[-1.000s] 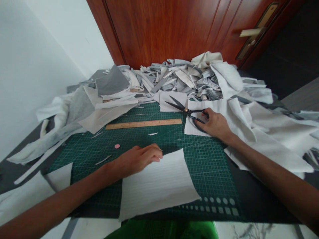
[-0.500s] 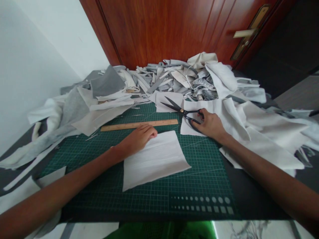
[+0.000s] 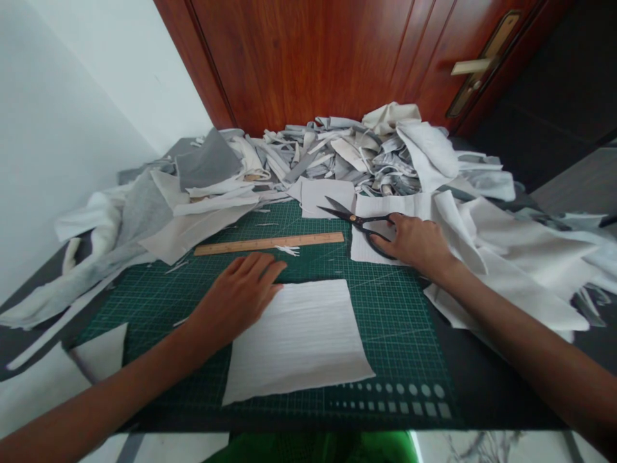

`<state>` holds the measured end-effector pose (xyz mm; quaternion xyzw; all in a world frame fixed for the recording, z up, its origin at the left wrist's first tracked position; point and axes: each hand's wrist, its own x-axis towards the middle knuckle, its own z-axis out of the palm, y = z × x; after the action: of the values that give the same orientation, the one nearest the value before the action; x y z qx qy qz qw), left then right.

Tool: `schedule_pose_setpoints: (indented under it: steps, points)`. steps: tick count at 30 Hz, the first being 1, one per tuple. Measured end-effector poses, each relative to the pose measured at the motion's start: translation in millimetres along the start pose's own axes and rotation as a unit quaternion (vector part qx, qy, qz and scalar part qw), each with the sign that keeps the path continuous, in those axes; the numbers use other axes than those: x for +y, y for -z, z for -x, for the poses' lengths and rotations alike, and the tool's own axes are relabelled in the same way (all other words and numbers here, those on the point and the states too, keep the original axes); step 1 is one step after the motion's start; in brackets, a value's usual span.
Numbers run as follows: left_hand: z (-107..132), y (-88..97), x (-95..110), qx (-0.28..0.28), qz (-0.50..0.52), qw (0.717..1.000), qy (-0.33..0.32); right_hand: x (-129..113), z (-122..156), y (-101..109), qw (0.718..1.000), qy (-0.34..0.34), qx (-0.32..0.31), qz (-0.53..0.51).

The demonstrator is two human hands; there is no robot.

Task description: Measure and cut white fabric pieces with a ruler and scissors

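A ribbed white cloth piece lies flat on the green cutting mat. My left hand rests at its upper left corner, fingers stretched out and a little apart, the thumb side touching the cloth edge. Just beyond those fingertips is a small bunch of white scraps, beside a wooden ruler. On the right, my right hand has its fingers around the handles of black scissors. Their blades are slightly apart and point left, over another ribbed white cloth.
Heaped grey and white fabric strips line the back, before a red-brown door. Larger pale cloths spread along the right side. More fabric pieces pile up at the left, with a pale piece near the front left.
The white cloth has slid toward me. My left hand has come nearer and its curled fingers have straightened; white scraps now show by the ruler. The right hand and scissors hardly moved.
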<state>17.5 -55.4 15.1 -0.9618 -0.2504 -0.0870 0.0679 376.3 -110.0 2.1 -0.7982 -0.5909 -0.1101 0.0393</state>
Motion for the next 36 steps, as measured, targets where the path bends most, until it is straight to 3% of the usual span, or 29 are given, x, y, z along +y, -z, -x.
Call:
schedule_pose_setpoints:
  steps: [4, 7, 11, 14, 17, 20, 23, 30, 33, 36]
  points:
    - [29.2, 10.8, -38.2, -0.009, -0.06, 0.995, 0.073, -2.2, 5.9, 3.2, 1.0, -0.001, -0.002, 0.025]
    - [45.9, 10.1, -51.9, -0.021, -0.055, 0.995, 0.079, -1.3, 11.3, 8.0, 0.999, 0.015, -0.012, 0.032]
    - [54.4, 9.3, -29.1, -0.001, 0.001, 1.0, 0.012, -9.5, 19.8, 25.9, 0.998, 0.059, 0.011, 0.017]
    - [52.4, 3.5, -4.5, 0.001, 0.033, 0.997, -0.075, -31.8, 18.0, 31.7, 0.981, 0.175, 0.057, -0.062]
    - [50.3, -8.0, 4.3, -0.009, 0.049, 0.995, -0.089, -61.6, 2.3, 19.8, 0.947, 0.286, 0.061, -0.13]
    - [53.9, -15.7, 0.7, -0.01, 0.061, 0.994, -0.085, -83.2, -21.4, 0.4, 0.934, 0.339, 0.022, -0.114]
    - [64.4, -14.3, -2.9, 0.01, 0.078, 0.995, -0.068, -89.9, -39.2, -10.8, 0.934, 0.338, -0.026, -0.109]
    - [95.8, -2.3, 12.3, 0.051, 0.093, 0.993, -0.058, -83.2, -40.2, -9.9, 0.922, 0.335, -0.035, -0.191]
    - [104.5, 2.0, 28.8, 0.04, 0.1, 0.99, -0.09, -81.4, -31.2, -10.7, 0.923, 0.301, -0.031, -0.236]
    - [110.4, 3.0, 45.8, 0.02, 0.116, 0.988, -0.095, -78.0, -18.7, -7.9, 0.932, 0.226, -0.006, -0.284]
